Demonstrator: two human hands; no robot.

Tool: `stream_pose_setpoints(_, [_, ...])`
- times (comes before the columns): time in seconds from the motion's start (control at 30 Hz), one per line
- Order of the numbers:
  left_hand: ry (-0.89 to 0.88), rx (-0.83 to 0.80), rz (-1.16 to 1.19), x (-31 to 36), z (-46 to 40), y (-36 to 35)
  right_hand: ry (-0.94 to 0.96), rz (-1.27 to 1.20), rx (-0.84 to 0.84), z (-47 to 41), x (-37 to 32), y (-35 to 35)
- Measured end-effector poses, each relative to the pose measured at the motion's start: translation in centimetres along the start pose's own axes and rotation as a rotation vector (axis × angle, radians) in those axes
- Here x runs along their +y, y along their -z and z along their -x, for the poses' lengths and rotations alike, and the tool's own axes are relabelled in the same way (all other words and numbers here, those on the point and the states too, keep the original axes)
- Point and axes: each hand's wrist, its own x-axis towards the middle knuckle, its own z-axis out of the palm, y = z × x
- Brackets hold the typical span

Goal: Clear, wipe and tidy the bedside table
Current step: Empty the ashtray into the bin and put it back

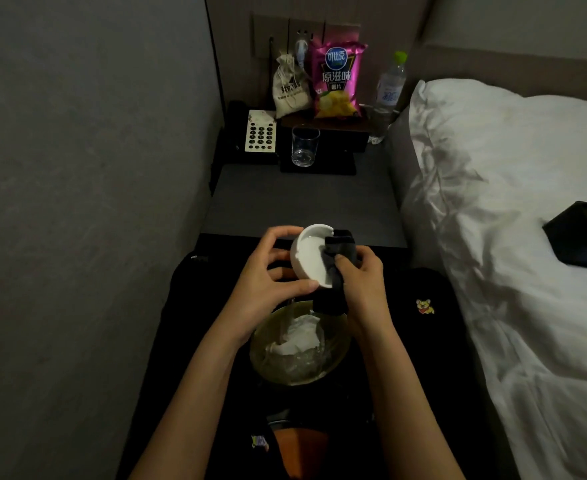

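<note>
**Ashtray being wiped over the bin**

A white ashtray (311, 255) is held tilted above a lined bin (299, 344), in front of the near edge of the bedside table (302, 206). The left hand (267, 275) is curled round the ashtray, fingers over the top rim and thumb under the lower rim. The right hand (364, 282) is closed on a dark cloth (337, 261), which is pressed into the bowl of the ashtray. Crumpled white tissue (300, 332) is seen in the bin.

Judged step: the ashtray is being cleaned before being set back. To be done well, the ashtray should be kept over the bin so any ash drops in; the cloth should be run round the whole inner wall and through the rim notches; the rim grip should be kept firm, as smooth ceramic may slip. The outside and base should be wiped too.

On the table, well apart from the hands: 1 drinking glass (305, 147), a phone (260, 135) with a keypad, a drawstring pouch (292, 88), a pink crisp packet (336, 81) and 1 water bottle (387, 95) with a green cap.

Writing: the crisp packet reads "可比克" and "原滋味". Print on the pouch and the bottle label is too blurred to read. A small cartoon patch (425, 305) is seen on dark clothing.
</note>
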Motion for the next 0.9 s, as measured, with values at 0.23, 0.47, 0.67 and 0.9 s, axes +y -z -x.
stream_pose_setpoints(0.23, [-0.069, 0.104, -0.014, 0.2, -0.3, -1.4, 0.009, -0.037, 0.015, 0.2, 0.3, -0.1])
stream_pose_setpoints(0.47, [-0.108, 0.180, -0.133, 0.4, -1.4, -0.5, 0.109, -0.044, -0.035, 0.9, 0.1, -0.7])
stream_pose_setpoints(0.67, [-0.085, 0.062, -0.161, 0.5, -1.3, 0.2, 0.282, 0.164, -0.176, 1.1, 0.0, -0.1])
stream_pose_setpoints(0.9, [-0.007, 0.045, -0.158, -0.2, -0.8, 0.1, 0.349, 0.222, -0.227, 0.8, -0.1, 0.0])
